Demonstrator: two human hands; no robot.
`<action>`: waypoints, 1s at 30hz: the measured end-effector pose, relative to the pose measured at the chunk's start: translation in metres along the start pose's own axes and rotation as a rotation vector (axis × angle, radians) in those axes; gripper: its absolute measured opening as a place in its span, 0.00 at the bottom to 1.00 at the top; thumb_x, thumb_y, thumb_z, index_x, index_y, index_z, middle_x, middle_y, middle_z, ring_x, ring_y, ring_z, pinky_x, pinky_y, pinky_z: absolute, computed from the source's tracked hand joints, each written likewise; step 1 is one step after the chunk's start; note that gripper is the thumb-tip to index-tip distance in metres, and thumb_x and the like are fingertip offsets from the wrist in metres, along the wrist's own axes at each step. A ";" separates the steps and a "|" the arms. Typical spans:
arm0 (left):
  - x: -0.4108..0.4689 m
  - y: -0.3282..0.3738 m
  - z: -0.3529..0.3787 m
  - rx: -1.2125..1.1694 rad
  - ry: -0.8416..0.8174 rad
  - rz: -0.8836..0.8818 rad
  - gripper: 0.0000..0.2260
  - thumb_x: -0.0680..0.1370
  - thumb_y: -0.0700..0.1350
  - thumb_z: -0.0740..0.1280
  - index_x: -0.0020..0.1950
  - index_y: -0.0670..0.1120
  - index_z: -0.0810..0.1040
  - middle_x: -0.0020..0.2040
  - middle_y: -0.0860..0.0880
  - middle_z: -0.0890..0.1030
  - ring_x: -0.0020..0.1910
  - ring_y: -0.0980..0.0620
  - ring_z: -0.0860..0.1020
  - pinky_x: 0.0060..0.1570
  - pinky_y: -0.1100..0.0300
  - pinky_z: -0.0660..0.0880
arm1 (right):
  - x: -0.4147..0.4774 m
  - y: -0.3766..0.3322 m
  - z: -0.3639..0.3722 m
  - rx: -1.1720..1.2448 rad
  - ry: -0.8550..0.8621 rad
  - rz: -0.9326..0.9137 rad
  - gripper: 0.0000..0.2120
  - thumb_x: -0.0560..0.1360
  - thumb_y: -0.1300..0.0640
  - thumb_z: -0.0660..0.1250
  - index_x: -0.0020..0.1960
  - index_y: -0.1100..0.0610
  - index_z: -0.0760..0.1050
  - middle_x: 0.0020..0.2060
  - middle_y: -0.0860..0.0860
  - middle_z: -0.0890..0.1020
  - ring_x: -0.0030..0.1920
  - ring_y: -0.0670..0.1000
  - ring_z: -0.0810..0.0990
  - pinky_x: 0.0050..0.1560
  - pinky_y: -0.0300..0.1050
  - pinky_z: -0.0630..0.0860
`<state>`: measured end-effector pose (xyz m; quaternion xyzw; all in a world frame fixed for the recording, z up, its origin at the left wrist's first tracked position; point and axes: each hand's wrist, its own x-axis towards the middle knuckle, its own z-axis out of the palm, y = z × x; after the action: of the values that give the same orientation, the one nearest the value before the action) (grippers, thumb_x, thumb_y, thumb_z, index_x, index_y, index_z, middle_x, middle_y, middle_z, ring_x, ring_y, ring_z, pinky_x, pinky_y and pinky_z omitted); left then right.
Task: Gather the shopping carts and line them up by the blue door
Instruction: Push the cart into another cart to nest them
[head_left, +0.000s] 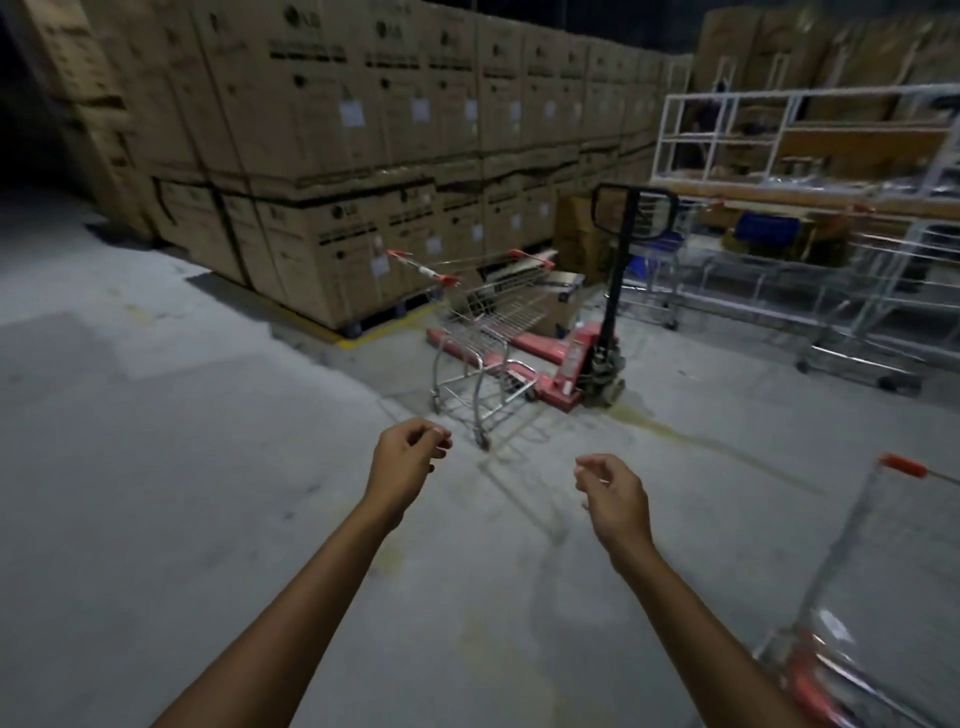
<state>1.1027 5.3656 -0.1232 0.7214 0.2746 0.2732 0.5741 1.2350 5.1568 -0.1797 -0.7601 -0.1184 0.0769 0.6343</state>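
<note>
1. A grey concrete floor (182, 415) is seen across the lower part of the view.
2. Tall cardboard boxes (337, 156) are stacked two high in a long row at the back. An LG mark is printed on several and a white label is stuck on most. The smaller print is too blurred to be read, and what is inside cannot be told.
3. Pale metal racks (779, 156) are set along the right. A blue crate (766, 228) is lodged among them, its contents hidden.
4. A red pallet jack (597, 338) with an upright black handle is parked between the boxes and the racks.
5. A wire shopping cart (483, 322) with orange-red handle ends is stood on the floor close against the jack's forks, near the box row. Whether they touch cannot be told.
6. A second cart (857, 597), blurred, is cut off at the lower right edge.
7. The left hand (408, 457) and right hand (613, 493) are held out in front, well short of the shopping cart, fingers loosely curled, with nothing gripped.
</note>
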 end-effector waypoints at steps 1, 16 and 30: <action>0.019 0.001 -0.003 0.017 0.010 0.007 0.09 0.80 0.40 0.65 0.44 0.40 0.82 0.43 0.44 0.85 0.40 0.51 0.81 0.43 0.54 0.75 | 0.020 -0.003 0.010 0.007 -0.008 0.004 0.04 0.78 0.58 0.68 0.49 0.50 0.80 0.47 0.47 0.83 0.52 0.51 0.82 0.58 0.60 0.79; 0.297 0.008 -0.046 0.057 0.129 0.010 0.09 0.82 0.39 0.63 0.50 0.37 0.81 0.46 0.40 0.85 0.44 0.47 0.81 0.45 0.54 0.76 | 0.284 -0.084 0.192 0.080 -0.267 -0.080 0.05 0.78 0.59 0.67 0.43 0.54 0.80 0.41 0.51 0.85 0.41 0.51 0.84 0.41 0.45 0.76; 0.636 -0.056 -0.149 0.039 0.135 0.060 0.02 0.79 0.37 0.70 0.47 0.41 0.81 0.42 0.46 0.86 0.42 0.51 0.83 0.42 0.59 0.78 | 0.517 -0.132 0.474 0.116 -0.369 -0.120 0.08 0.78 0.63 0.66 0.46 0.68 0.80 0.39 0.60 0.84 0.34 0.49 0.81 0.35 0.38 0.74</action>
<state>1.4377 5.9292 -0.0988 0.7202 0.2962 0.3330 0.5316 1.5937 5.7707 -0.1201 -0.6868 -0.2733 0.1837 0.6480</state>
